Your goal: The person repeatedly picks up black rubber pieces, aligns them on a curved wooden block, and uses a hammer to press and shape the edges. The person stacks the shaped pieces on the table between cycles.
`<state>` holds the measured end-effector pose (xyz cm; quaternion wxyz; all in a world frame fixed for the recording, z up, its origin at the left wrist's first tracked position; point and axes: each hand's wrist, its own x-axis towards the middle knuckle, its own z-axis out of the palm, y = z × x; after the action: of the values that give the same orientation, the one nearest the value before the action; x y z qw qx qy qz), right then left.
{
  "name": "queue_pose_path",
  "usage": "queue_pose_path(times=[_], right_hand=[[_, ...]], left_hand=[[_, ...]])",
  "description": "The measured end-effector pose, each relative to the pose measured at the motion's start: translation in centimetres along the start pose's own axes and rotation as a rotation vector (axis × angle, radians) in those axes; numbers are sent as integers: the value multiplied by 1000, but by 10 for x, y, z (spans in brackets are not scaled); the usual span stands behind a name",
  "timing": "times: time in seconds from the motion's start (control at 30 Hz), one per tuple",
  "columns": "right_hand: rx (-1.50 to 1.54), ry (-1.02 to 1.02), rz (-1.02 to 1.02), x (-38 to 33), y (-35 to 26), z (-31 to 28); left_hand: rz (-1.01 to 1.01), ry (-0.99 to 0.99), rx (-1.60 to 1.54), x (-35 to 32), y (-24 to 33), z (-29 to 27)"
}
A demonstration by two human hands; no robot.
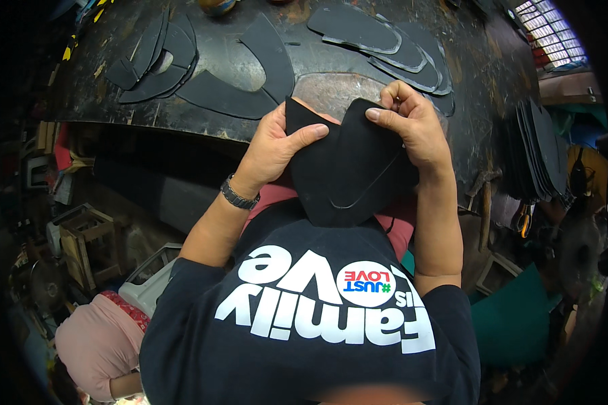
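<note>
A black shoe upper (351, 172), cut from soft sheet material, is held up in front of my body just past the bench edge. It has a notch in its top edge and a thin curved line across its face. My left hand (277, 142) grips the pointed left flap, thumb on the near face and fingers mostly behind. With thumb and bent fingers, my right hand (409, 121) pinches the rounded right flap at its upper edge. Beyond it, a pale worn slab (327, 89) on the bench is partly covered by my hands and the piece.
Curved black cut pieces (223, 94) lie at left on the dark bench (91, 101); a fanned stack (358, 30) sits far right. More black sheets (534, 148) hang at right near orange-handled scissors (524, 219). A wooden stool (91, 243) and a person in pink (101, 341) are at left.
</note>
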<state>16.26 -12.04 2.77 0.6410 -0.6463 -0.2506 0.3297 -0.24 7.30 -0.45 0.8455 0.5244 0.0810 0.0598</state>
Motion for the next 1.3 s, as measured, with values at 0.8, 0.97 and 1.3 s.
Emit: queue_pose_path(times=[0.8, 0.97, 1.3], right_hand=[[-28, -16, 60, -5, 5, 2], [33, -33, 43, -7, 6, 1], [63, 54, 131, -11, 16, 2]], left_hand=[[101, 214, 72, 5, -18, 15], [143, 239, 154, 7, -19, 18], [37, 82, 490, 13, 0, 0]])
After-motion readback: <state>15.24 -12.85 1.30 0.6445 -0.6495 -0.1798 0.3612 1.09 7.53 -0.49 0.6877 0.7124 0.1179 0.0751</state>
